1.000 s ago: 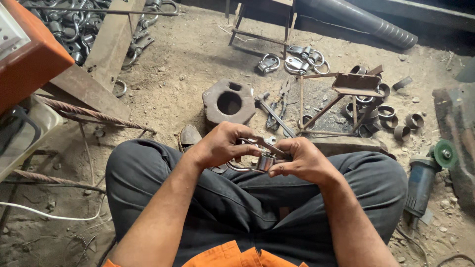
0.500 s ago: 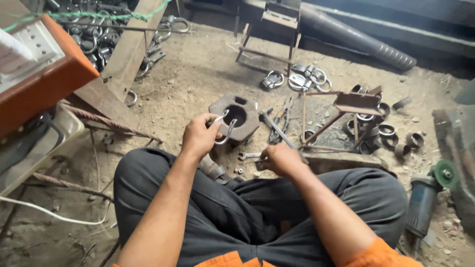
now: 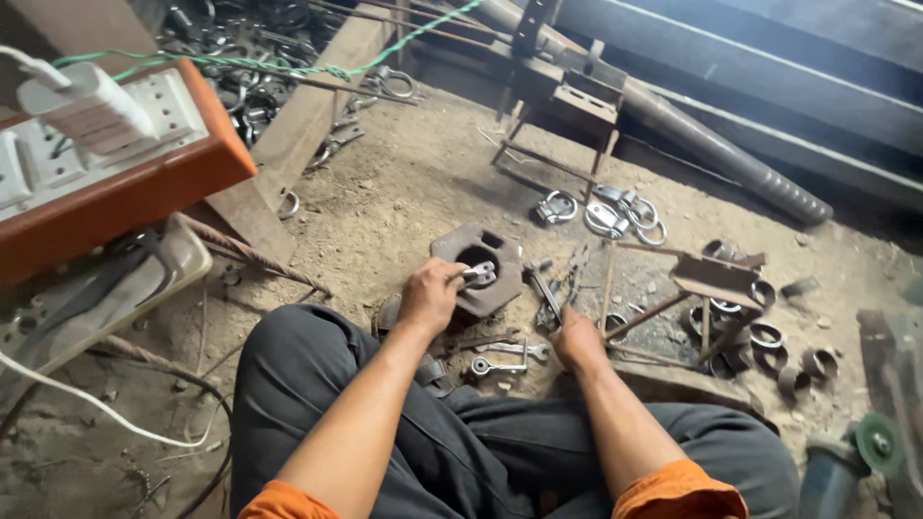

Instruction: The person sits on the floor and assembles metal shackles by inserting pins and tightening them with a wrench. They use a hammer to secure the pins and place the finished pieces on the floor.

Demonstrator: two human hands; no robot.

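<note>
View from my head as I sit on the dirt floor (image 3: 404,192), knees bent in dark trousers (image 3: 317,384). Largest in the field: the long ribbed steel pipe (image 3: 711,144) running along the far wall, then the orange box of white sockets (image 3: 115,173) with a white plug at upper left, and the wooden plank (image 3: 308,125) leaning beside a heap of metal rings. Mid-size: the small welded iron stand (image 3: 567,96) at the top, the angle-iron jig (image 3: 716,279) to my right with short pipe rings (image 3: 769,336) scattered about it, and the green-disc grinder (image 3: 856,452) at the lower right edge. Centre: a heavy rusty block with a round hole (image 3: 495,284); my left hand (image 3: 428,293) rests against its near side, fingers closed in a pinch on a small shiny clamp piece (image 3: 478,274) held over the hole. My right hand (image 3: 580,341) lies on the ground just beside the pliers (image 3: 553,298), fingers curled under; I cannot tell whether it grips anything. Smallest: a bright eye bolt (image 3: 495,365) lies between my hands
</note>
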